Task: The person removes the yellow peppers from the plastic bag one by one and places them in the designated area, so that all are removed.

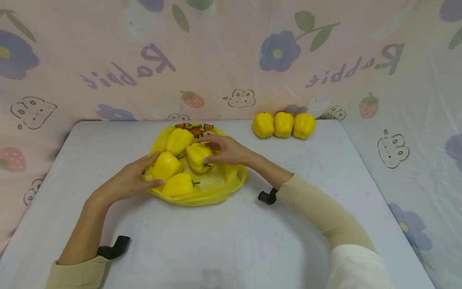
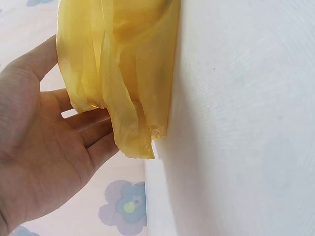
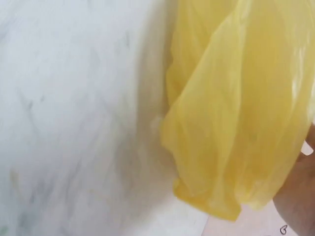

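A yellow plastic bag (image 1: 213,186) lies spread on the table, its mouth facing up, with several yellow bell peppers inside. My right hand (image 1: 229,150) reaches over the bag's right side and holds a bell pepper (image 1: 198,157) between thumb and fingers. At the left rim, my left hand (image 1: 131,180) grips the bag beside a bell pepper (image 1: 167,165), its thumb near another pepper (image 1: 179,185). The left wrist view shows its fingers partly hidden behind the bag (image 2: 123,73). In the right wrist view the bag (image 3: 231,113) covers most of the right hand.
Three yellow bell peppers (image 1: 283,124) stand in a row at the back right of the white table (image 1: 223,245). A patterned curtain (image 1: 216,52) hangs behind the table's far edge. Black wrist mounts (image 1: 114,247) stick out from both forearms.
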`<control>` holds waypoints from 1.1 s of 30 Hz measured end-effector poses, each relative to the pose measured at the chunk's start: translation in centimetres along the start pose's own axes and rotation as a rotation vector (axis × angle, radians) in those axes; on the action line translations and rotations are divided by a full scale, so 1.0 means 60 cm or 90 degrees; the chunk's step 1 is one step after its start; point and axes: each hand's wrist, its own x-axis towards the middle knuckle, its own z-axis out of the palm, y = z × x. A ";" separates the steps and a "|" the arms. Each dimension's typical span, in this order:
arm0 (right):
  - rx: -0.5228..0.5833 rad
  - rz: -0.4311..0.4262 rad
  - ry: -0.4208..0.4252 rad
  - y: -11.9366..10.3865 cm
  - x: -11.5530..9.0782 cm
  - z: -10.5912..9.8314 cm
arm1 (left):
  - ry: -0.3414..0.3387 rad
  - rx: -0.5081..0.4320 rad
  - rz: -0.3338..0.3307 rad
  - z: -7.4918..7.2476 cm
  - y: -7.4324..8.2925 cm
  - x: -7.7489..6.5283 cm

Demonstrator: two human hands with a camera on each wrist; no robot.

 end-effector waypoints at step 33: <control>-0.131 0.066 -0.037 0.002 0.016 0.030 | -0.003 0.000 -0.005 -0.001 0.000 -0.001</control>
